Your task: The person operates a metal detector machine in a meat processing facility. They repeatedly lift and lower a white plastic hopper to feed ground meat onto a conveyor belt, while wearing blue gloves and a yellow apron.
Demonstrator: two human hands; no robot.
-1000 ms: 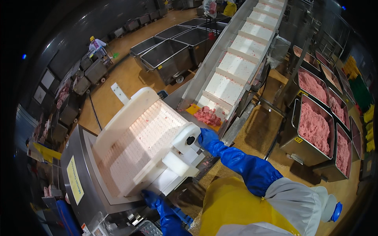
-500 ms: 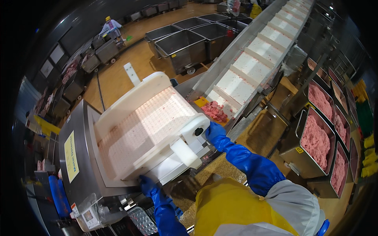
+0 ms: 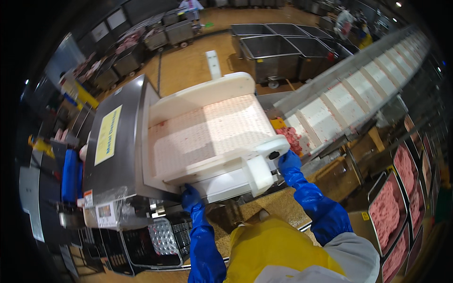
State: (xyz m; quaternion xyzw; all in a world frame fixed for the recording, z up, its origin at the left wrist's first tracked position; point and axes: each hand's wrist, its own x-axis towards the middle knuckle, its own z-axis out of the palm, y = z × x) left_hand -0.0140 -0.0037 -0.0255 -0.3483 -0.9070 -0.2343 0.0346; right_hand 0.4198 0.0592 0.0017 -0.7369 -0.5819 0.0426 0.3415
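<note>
Blue gloves and long blue sleeve covers are on both my arms. My left hand (image 3: 191,198) is at the near lower edge of the white belt conveyor (image 3: 222,118), beside the steel metal detector housing (image 3: 120,132). Its fingers look curled on the conveyor frame, partly hidden. My right hand (image 3: 289,162) grips the rounded right end of the conveyor's near side wall, close to a black round knob (image 3: 274,154). A white block (image 3: 258,175) juts out between my hands. Beyond the belt's right end, pink ground meat (image 3: 291,138) lies at the foot of an inclined conveyor (image 3: 339,104).
Steel bins of ground meat (image 3: 384,217) stand at my right. Large steel carts (image 3: 271,49) are parked at the back. Black crates (image 3: 141,250) sit low at the left, near a blue bin (image 3: 70,175). Another person (image 3: 191,7) stands far back.
My view has turned left, so the scene sits farther right in the picture. Both hands remain at the same places on the conveyor.
</note>
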